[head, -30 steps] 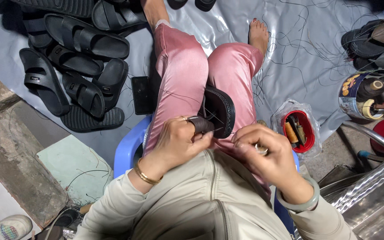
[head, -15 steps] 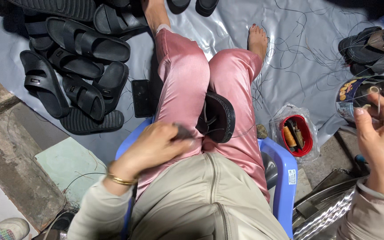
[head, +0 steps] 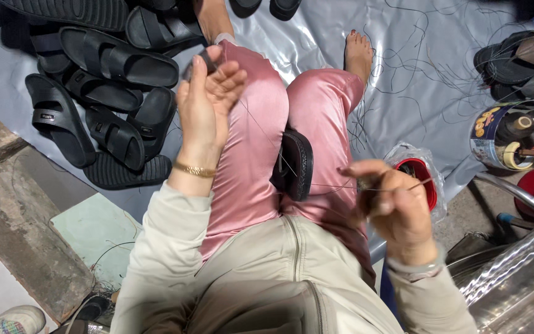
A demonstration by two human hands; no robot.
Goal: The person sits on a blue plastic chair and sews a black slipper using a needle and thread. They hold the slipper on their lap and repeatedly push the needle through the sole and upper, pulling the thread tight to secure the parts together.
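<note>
The left hand (head: 208, 99) is raised above the left knee, its fingers curled loosely inward and pinching a small dark object at the tips; what that object is cannot be made out. A thin thread (head: 267, 139) runs taut from those fingertips down toward the lap. The right hand (head: 390, 201) sits lower, over the right thigh, clenched with thumb and forefinger pressed together on the other end of the thread, along with what looks like a slim needle, though it is too fine and blurred to be sure. Between the two hands, wedged upright between the thighs in pink trousers, is a black sandal (head: 296, 164); only its ridged sole edge shows, the rest is hidden by the legs. Beyond the left hand lies a pile of black sandals (head: 103, 99) on a grey sheet (head: 428, 74) spread on the floor. Just past the right hand stands a small red container (head: 424, 179) in a clear bag, and farther out a round tin (head: 514, 136) holding spools, partly cut off.
</note>
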